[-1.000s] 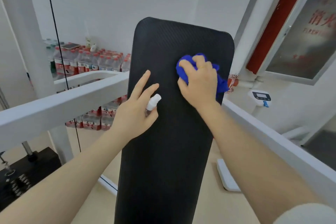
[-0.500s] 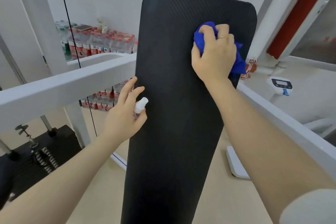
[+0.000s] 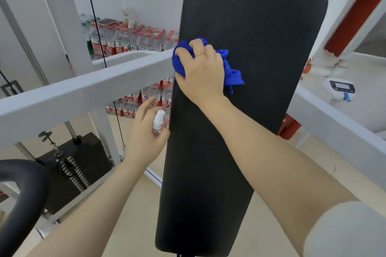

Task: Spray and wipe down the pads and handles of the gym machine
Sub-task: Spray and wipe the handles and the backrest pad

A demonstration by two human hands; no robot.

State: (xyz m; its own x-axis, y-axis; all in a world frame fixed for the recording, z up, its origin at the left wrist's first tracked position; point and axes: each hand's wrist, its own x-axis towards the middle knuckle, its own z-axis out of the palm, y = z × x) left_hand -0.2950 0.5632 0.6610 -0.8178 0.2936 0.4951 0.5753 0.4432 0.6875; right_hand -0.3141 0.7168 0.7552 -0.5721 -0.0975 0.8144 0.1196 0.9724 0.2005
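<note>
On the pad's left edge, the right hand point(image 3: 201, 71) has a blue cloth point(image 3: 230, 72) bunched under curled fingers, pressed against the upright black pad point(image 3: 250, 27). Left hand point(image 3: 146, 135) sits lower, just off that edge, wrapped round a small spray bottle point(image 3: 158, 121) with a finger lifted near the nozzle.

Stuff that could go sideways imo: the cloth is wadded up so it only touches a small patch, easy to miss strips, and most of the lower pad looks untouched. The nozzle sits right at the edge, so a spray could sail past toward the white frame point(image 3: 83, 92) or the bottled water point(image 3: 133, 39) behind.
</note>
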